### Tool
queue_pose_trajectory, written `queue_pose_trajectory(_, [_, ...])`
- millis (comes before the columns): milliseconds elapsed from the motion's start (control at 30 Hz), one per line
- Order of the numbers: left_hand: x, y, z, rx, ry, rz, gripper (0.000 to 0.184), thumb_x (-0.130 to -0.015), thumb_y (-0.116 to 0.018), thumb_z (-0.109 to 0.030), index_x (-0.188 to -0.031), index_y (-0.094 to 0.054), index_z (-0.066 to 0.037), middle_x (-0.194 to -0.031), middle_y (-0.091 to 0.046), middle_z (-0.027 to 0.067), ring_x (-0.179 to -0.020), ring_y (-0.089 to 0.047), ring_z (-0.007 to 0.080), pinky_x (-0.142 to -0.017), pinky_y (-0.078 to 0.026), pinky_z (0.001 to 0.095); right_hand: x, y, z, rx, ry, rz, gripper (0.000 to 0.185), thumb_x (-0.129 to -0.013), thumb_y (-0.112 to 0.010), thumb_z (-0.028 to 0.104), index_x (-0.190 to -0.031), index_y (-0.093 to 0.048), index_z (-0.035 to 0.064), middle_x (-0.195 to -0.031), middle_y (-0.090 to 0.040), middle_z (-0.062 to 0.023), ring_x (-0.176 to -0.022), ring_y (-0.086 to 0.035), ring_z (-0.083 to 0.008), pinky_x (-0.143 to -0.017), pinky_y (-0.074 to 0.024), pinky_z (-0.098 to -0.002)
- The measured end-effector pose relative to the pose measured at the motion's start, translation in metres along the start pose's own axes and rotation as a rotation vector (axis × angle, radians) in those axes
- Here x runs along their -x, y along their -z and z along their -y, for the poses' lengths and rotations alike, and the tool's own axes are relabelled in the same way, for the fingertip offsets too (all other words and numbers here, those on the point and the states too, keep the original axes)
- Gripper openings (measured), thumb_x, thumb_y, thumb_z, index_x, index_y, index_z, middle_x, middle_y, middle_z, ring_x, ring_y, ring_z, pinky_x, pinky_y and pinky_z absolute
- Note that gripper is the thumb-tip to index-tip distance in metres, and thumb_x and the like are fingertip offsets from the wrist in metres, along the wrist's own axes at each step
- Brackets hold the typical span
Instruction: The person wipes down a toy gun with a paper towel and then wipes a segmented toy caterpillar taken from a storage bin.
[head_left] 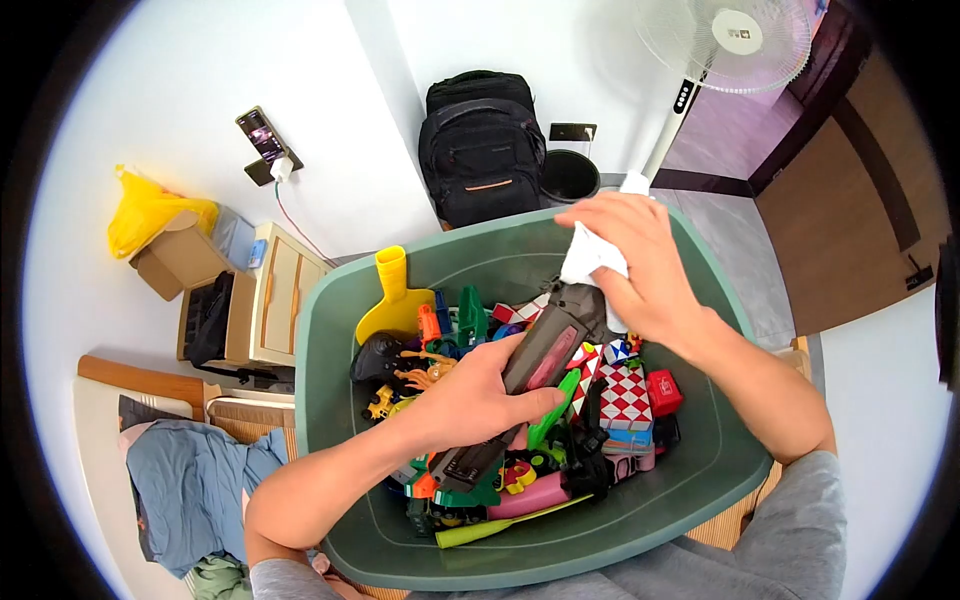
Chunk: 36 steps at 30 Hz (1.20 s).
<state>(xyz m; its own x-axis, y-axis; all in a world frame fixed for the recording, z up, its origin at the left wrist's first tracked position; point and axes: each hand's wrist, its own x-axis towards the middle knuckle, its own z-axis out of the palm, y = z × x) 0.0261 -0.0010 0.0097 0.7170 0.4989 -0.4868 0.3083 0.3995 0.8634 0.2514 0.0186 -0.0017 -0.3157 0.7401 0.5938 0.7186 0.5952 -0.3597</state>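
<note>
A long dark grey toy (545, 347) slants across the middle of a large green tub (400, 556). My left hand (487, 392) is closed round its lower middle, thumb on top. At the toy's upper end my right hand (638, 262) presses a crumpled white cloth or tissue (592, 254) against it, fingers bent. Beneath them lie many toys: a yellow shovel (391, 300), a red and white checkered block (626, 398), a red box (664, 392), a bright green piece (553, 410) and a pink and lime stick-like toy (515, 520).
Behind the tub are a black backpack (482, 150), a black bin (570, 178) and a standing fan (738, 32). To the left, a cardboard box (238, 318) is beside a small cabinet (282, 300). Blue clothing (195, 485) lies at the lower left. A phone (262, 135) charges on the wall.
</note>
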Motion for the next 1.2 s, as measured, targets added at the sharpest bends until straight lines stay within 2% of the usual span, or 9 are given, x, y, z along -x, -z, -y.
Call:
queue_pose_trajectory(67, [0.001, 0.003, -0.001, -0.079, -0.018, 0.032, 0.030, -0.088, -0.065, -0.015, -0.105, -0.045, 0.001, -0.072, -0.055, 0.0040, -0.055, -0.057, 0.0124, -0.051, -0.046, 0.0257, -0.003, 0.011, -0.001, -0.023, -0.153, 0.184, 0.035, -0.070, -0.053, 0.006, -0.104, -0.062, 0.0043, -0.106, -0.062, -0.0124, -0.107, -0.054, -0.0299, -0.094, -0.0347, -0.0393])
queue_pose_trajectory(200, [0.004, 0.009, -0.005, -0.195, -0.024, 0.110, 0.031, -0.088, -0.065, -0.015, -0.108, -0.046, 0.001, -0.073, -0.054, 0.0029, -0.054, -0.057, 0.0113, -0.052, -0.047, 0.0263, -0.001, 0.017, -0.012, 0.000, -0.108, 0.268, 0.022, -0.074, -0.053, 0.009, -0.093, -0.064, 0.0039, -0.081, -0.064, -0.0124, -0.079, -0.059, -0.0340, -0.075, -0.0464, -0.0386])
queue_pose_trajectory(367, [0.004, 0.012, -0.001, -0.188, -0.041, 0.149, 0.032, -0.087, -0.063, -0.021, -0.108, -0.049, -0.001, -0.067, -0.057, 0.0028, -0.053, -0.058, 0.0102, -0.053, -0.045, 0.0267, -0.004, 0.020, -0.002, -0.119, -0.186, 0.066, 0.034, -0.092, -0.052, 0.029, -0.073, -0.064, 0.0031, -0.064, -0.058, -0.0135, -0.058, -0.056, -0.0322, -0.055, -0.0436, -0.0385])
queue_pose_trajectory(600, [0.003, 0.022, 0.001, -0.243, -0.068, 0.207, 0.032, -0.085, -0.064, -0.022, -0.106, -0.051, -0.001, -0.071, -0.060, 0.0047, -0.059, -0.059, 0.0109, -0.058, -0.047, 0.0270, -0.008, 0.029, -0.007, -0.010, -0.254, -0.087, 0.035, -0.092, -0.056, 0.032, -0.074, -0.069, 0.0057, -0.058, -0.058, -0.0104, -0.049, -0.057, -0.0232, -0.047, -0.0418, -0.0323])
queue_pose_trajectory(700, [0.007, 0.037, -0.003, -0.596, -0.117, 0.135, 0.057, -0.078, -0.074, -0.023, -0.121, -0.044, -0.003, -0.084, -0.060, 0.0075, -0.079, -0.056, 0.0122, -0.069, -0.047, 0.0271, -0.008, 0.022, -0.004, 0.008, -0.320, -0.100, 0.033, -0.091, -0.058, 0.032, -0.072, -0.069, 0.0069, -0.054, -0.058, -0.0100, -0.047, -0.056, -0.0226, -0.045, -0.0415, -0.0321])
queue_pose_trajectory(833, [0.011, 0.034, -0.003, -0.449, -0.161, 0.069, 0.087, -0.073, -0.078, -0.031, -0.139, -0.030, 0.000, -0.103, -0.060, 0.0183, -0.085, -0.062, 0.0214, -0.076, -0.049, 0.0308, -0.005, 0.011, -0.001, 0.058, -0.367, 0.035, 0.034, -0.090, -0.058, 0.033, -0.071, -0.068, 0.0072, -0.055, -0.058, -0.0110, -0.047, -0.057, -0.0256, -0.045, -0.0420, -0.0340])
queue_pose_trajectory(967, [-0.004, 0.023, 0.010, -0.151, -0.147, 0.130, 0.083, -0.079, -0.075, -0.034, -0.139, -0.030, 0.001, -0.121, -0.052, 0.0167, -0.107, -0.053, 0.0190, -0.085, -0.046, 0.0303, -0.001, -0.002, 0.025, -0.043, -0.419, 0.141, 0.037, -0.090, -0.057, 0.036, -0.068, -0.068, 0.0083, -0.054, -0.057, -0.0127, -0.049, -0.059, -0.0296, -0.047, -0.0450, -0.0369])
queue_pose_trajectory(1100, [-0.012, 0.011, 0.016, 0.052, -0.237, 0.176, 0.067, -0.087, -0.066, -0.032, -0.136, -0.036, 0.003, -0.121, -0.053, 0.0142, -0.107, -0.053, 0.0177, -0.088, -0.045, 0.0295, 0.011, -0.014, 0.041, -0.083, -0.346, 0.252, 0.039, -0.089, -0.056, 0.036, -0.064, -0.062, 0.0063, -0.057, -0.058, -0.0138, -0.053, -0.059, -0.0343, -0.049, -0.0457, -0.0401])
queue_pose_trajectory(1200, [-0.016, 0.005, 0.027, -0.110, -0.195, 0.126, 0.060, -0.089, -0.063, -0.034, -0.130, -0.043, 0.004, -0.116, -0.057, 0.0135, -0.104, -0.054, 0.0170, -0.088, -0.044, 0.0298, 0.016, -0.021, 0.042, -0.124, -0.248, 0.195, 0.036, -0.092, -0.056, 0.025, -0.064, -0.060, 0.0027, -0.053, -0.053, -0.0140, -0.045, -0.052, -0.0297, -0.044, -0.0404, -0.0368])
